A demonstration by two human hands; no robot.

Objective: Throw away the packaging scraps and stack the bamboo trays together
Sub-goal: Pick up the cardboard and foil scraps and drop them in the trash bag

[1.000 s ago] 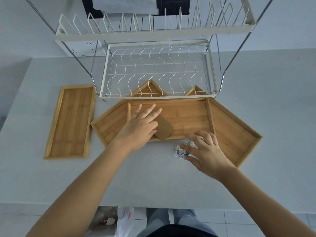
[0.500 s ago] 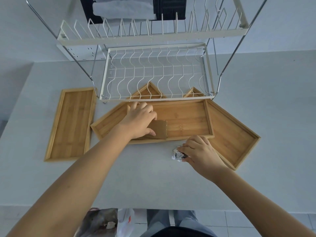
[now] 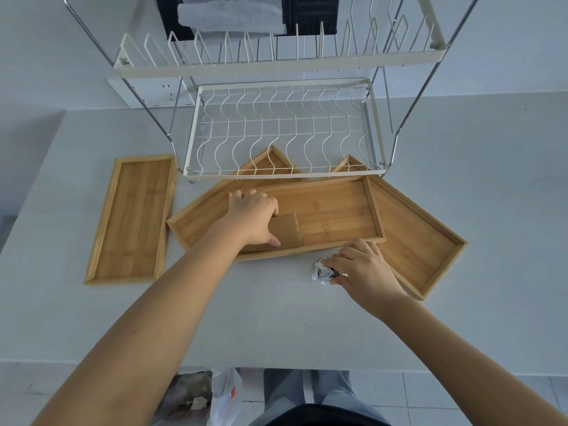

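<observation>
Collecting both scraps at once, by the look of it. Left hand point(image 3: 253, 218), centre of the frame, curled over the near-left end of a brown cardboard piece point(image 3: 287, 231) lying inside the top bamboo tray point(image 3: 335, 210); fingers point(image 3: 264, 200) bent down on the card's far side, thumb on the near edge, so pinching the card. Right hand point(image 3: 361, 269), right of centre, down on the white tabletop point(image 3: 276, 318) just in front of that tray's near rim, fingers pressed together around a crumpled foil wrapper point(image 3: 322, 271), part of it poking out to the left.

Best handled by lifting the card straight up over the rim rather than dragging it, since the top tray lies loosely across 2 others: a left angled tray point(image 3: 199, 219) and a right angled tray point(image 3: 415, 241). Worth closing fully round the foil before lifting; crumpled foil probably springs open and slips. A plastic bag point(image 3: 224, 395) shows at bottom centre, below the tabletop edge, likely the bin for both.

A 4th tray point(image 3: 135, 219) lies apart at the left. A white dish rack point(image 3: 282, 133) hangs over the trays' far corners, so pulling them toward the near edge before stacking looks wise.
</observation>
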